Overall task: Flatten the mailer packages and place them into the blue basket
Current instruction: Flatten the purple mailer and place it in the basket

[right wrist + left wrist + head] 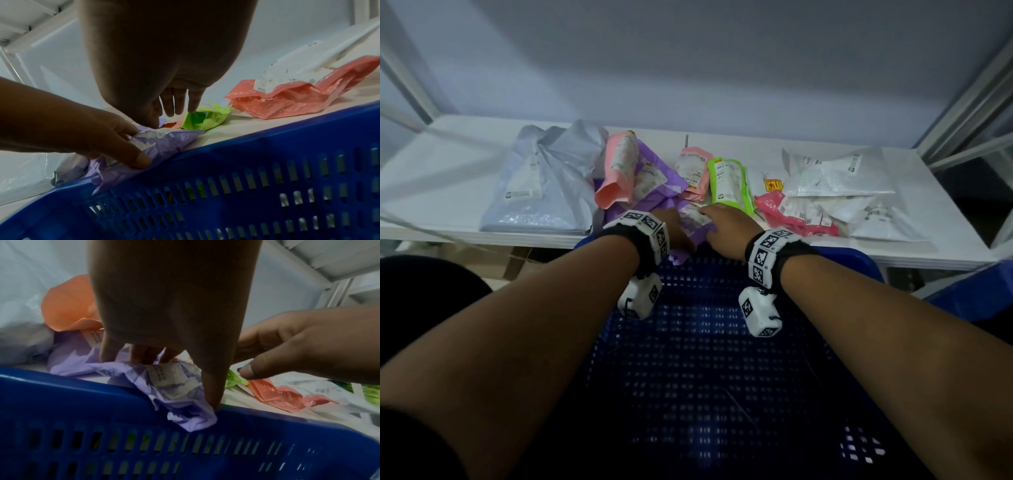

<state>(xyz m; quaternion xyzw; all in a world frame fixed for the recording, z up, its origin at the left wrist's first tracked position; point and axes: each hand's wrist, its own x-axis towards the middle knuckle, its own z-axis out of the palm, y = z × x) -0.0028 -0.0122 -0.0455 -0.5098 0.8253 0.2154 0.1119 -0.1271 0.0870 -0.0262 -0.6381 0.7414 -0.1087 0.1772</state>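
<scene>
Seen from the head camera, a crumpled purple mailer lies at the white table's near edge, at twelve o'clock from the blue basket, one corner drooping over the basket rim. The left hand grasps it, fingers and thumb curled onto it. The right hand, fingers straight and relaxed, touches its three o'clock side.

Crinkled matt purple film mailer with paper label; glossy wrinkled pink film bag; smooth moulded blue plastic basket, slotted; smooth white table.
</scene>
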